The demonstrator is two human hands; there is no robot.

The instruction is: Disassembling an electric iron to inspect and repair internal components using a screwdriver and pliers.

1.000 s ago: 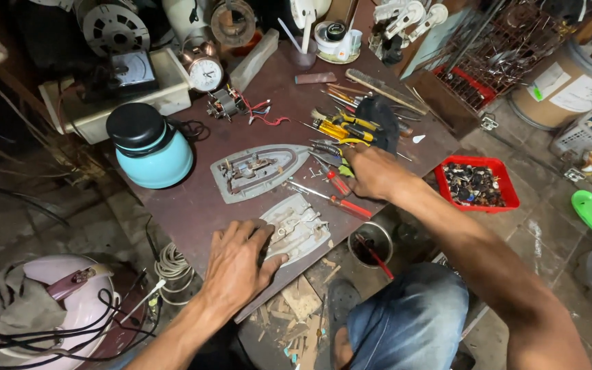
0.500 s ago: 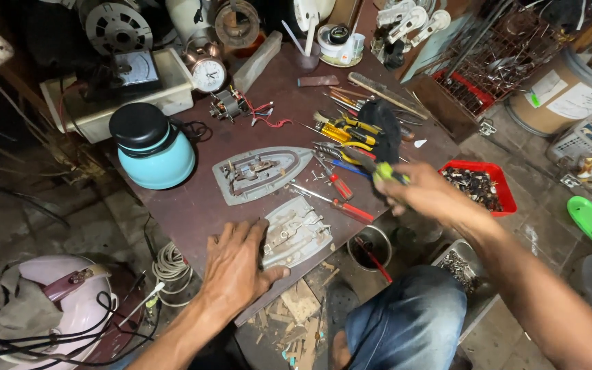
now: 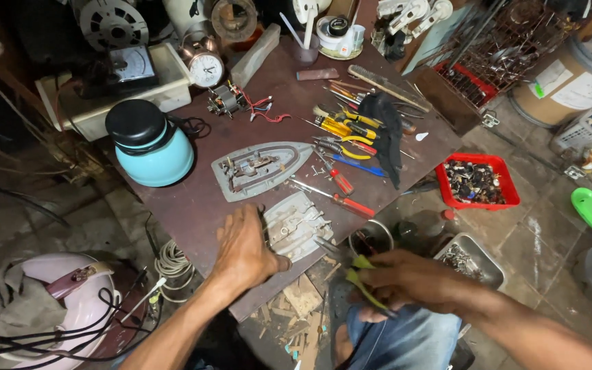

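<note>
My left hand [image 3: 244, 250] lies flat on the near edge of a dark brown table [image 3: 193, 205], touching a pale metal iron plate part [image 3: 296, 226]. Beyond it lies a grey iron soleplate [image 3: 262, 168] with its inner side up. My right hand [image 3: 405, 281] is closed around pliers with yellow-green handles [image 3: 354, 270], held just off the table's near corner above my jeans-clad knee. The pliers' jaws point toward the pale plate part.
A teal kettle with a black lid [image 3: 149, 144] stands at the table's left. Screwdrivers and pliers [image 3: 340, 147] lie right of the soleplate beside a black cloth [image 3: 385, 130]. A red tray of small parts [image 3: 481, 181] and a metal tin [image 3: 471, 257] sit on the floor.
My right hand picked up the yellow-green pliers from the tool pile and brought them down toward me, to the table's near corner. My left hand stayed on the pale plate part.
</note>
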